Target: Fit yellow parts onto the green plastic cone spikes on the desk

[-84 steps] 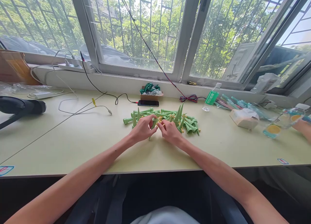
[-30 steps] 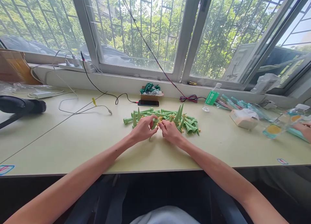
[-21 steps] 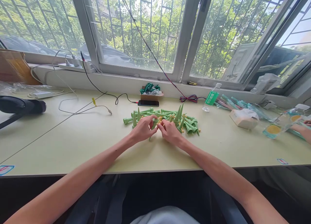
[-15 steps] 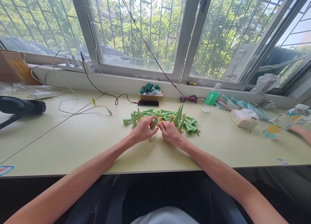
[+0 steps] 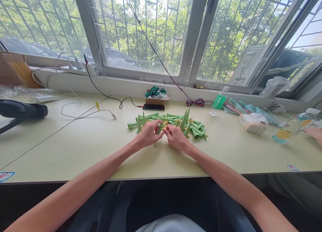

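Head view: green tapered cone (image 5: 159, 128), grasped by left hand (image 5: 148, 133), narrow tip slanting toward table's (image 5: 156, 165) near edge; right hand (image 5: 176, 135) just beside wide end (its grip: cannot tell).

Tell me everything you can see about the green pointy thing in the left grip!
The green pointy thing is light green and looks like plastic. It narrows to a thin tip, poking out below the left grip and pointing down, with its wider end up. The thumb and fingers there hide part of it. The right grip is close beside it; I can't tell whether it touches. It's at the near side of a pile of similar green pieces.
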`<state>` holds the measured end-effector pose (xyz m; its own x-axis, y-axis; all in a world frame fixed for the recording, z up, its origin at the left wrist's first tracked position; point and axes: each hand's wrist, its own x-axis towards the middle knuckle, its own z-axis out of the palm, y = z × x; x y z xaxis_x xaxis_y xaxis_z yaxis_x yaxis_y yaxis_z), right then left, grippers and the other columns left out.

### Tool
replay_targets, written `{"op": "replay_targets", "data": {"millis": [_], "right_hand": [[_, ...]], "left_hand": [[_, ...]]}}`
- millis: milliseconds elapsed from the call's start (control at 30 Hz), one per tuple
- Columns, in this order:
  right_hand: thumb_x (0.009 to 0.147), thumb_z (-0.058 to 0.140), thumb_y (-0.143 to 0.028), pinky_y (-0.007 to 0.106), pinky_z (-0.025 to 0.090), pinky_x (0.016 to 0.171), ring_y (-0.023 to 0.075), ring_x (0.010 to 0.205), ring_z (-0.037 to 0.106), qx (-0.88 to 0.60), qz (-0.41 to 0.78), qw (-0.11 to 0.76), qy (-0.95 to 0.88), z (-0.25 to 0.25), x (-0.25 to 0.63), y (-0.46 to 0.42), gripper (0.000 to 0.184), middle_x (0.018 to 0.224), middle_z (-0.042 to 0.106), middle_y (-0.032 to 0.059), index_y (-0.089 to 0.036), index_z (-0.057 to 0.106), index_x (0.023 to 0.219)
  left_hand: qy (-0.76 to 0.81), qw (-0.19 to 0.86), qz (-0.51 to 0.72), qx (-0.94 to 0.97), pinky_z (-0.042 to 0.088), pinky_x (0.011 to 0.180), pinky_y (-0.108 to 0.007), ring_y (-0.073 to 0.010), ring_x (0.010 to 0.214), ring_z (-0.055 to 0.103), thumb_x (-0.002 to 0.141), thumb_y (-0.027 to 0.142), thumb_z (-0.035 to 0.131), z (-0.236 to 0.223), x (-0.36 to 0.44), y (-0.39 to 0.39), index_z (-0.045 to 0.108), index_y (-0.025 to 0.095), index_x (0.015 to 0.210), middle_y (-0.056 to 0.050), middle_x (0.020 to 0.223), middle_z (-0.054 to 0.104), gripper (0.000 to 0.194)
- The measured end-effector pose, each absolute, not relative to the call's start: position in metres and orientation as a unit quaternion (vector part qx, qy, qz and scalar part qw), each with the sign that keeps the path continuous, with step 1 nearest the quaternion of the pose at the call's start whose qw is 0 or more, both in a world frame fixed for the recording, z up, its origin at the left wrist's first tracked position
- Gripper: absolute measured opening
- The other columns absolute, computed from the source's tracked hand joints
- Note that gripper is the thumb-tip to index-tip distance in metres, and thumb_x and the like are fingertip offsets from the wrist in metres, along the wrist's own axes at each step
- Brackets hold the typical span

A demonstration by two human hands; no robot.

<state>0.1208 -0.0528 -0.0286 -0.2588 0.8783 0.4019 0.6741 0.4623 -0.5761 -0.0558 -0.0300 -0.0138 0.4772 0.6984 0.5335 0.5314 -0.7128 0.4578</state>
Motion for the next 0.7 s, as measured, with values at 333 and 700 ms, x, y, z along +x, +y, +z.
{"op": "replay_targets", "data": {"millis": [333,700], "right_hand": [[0.097,0.045,-0.034,0.024,0.032,0.053,0.0123,0.049,0.046,-0.510,0.148,0.348,-0.773,-0.0276,0.1203,-0.0533,0.026,0.056,0.053,-0.0018,-0.020,0.049,0.075],[0.096,0.044,-0.028,0.024,0.030,0.053,0.0125,0.049,0.044,-0.511,0.153,0.334,-0.777,-0.0265,0.1208,-0.0547,0.019,0.056,0.051,-0.0032,-0.021,0.050,0.080]], "left_hand": [[0.364,0.114,0.353,0.854,0.046,0.056,-0.024,-0.0121,0.058,0.052,0.081,0.030,0.059,-0.0154,-0.0565,-0.0279,0.059,0.017,0.108,0.002,0.068,0.055,0.030],[0.367,0.111,0.347,0.856,0.046,0.056,-0.024,-0.0116,0.057,0.051,0.081,0.032,0.058,-0.0159,-0.0564,-0.0281,0.060,0.016,0.108,0.002,0.068,0.055,0.031]]}}
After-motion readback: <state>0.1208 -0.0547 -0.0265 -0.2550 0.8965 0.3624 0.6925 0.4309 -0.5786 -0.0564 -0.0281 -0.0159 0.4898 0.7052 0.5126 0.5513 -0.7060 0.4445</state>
